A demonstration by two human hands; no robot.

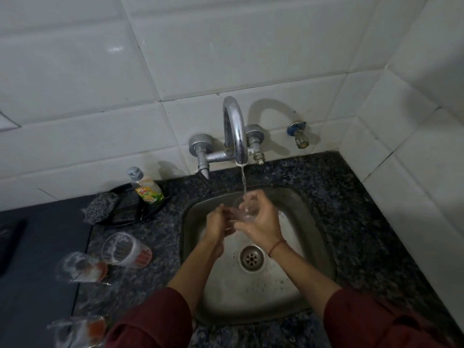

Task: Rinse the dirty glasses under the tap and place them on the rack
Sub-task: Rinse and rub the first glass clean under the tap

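A clear glass [244, 207] is held over the steel sink [313, 237], directly under the thin water stream from the chrome tap [236, 131]. My right hand [261, 222] wraps around the glass from the right. My left hand [221, 222] grips its left side and partly hides it. Three dirty glasses with orange residue stand on the counter to the left: one [125, 249] nearest the sink, one [80, 267] further left, one [77, 331] at the bottom edge.
A dish-soap bottle [147, 187] and a dark scrubber [100, 207] rest on a black dish [150, 209] left of the tap. Speckled granite counter [351, 209] surrounds the sink. White tiled walls close in behind and to the right. A small valve [300, 134] sticks out of the wall.
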